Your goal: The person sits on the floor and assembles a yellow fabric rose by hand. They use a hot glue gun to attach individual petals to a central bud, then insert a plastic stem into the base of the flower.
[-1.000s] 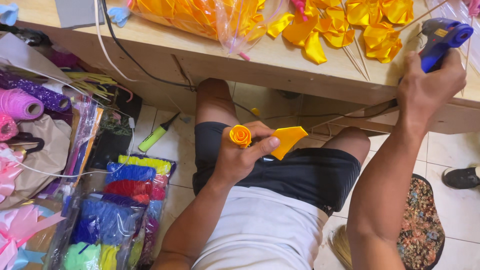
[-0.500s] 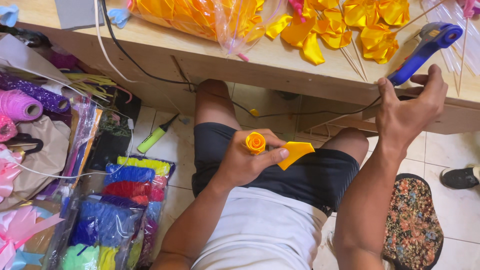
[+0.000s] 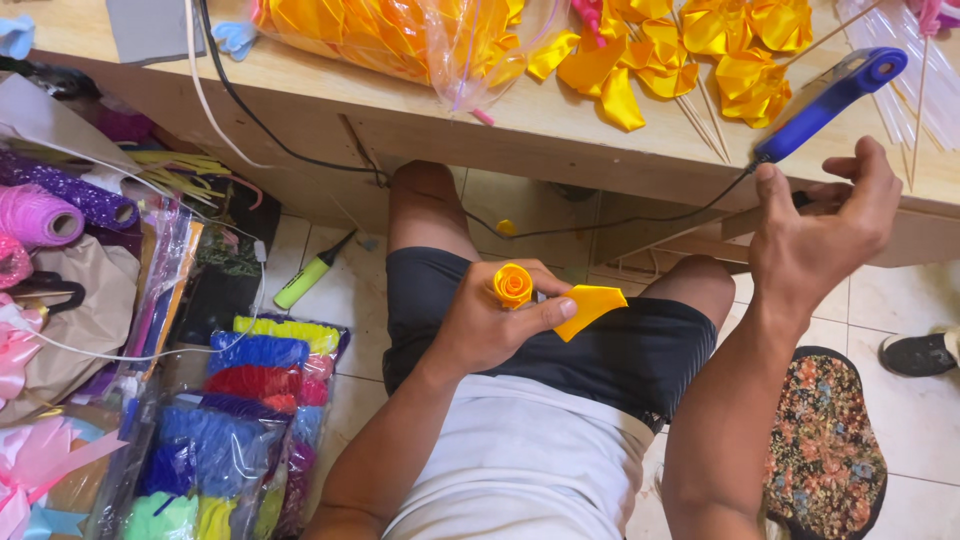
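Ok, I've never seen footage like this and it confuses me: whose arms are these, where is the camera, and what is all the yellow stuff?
The camera sits on a person's head and looks down, so the arms are their own. They sit at a wooden table, legs under it. The left hand holds a small rolled yellow ribbon rose with a loose ribbon tail. The right hand grips a blue glue gun by its lower end, its cord trailing under the table. On the table lie more yellow ribbon pieces, thin sticks and a clear bag of yellow ribbon. On the floor at the left stand bags of coloured fluffy material.
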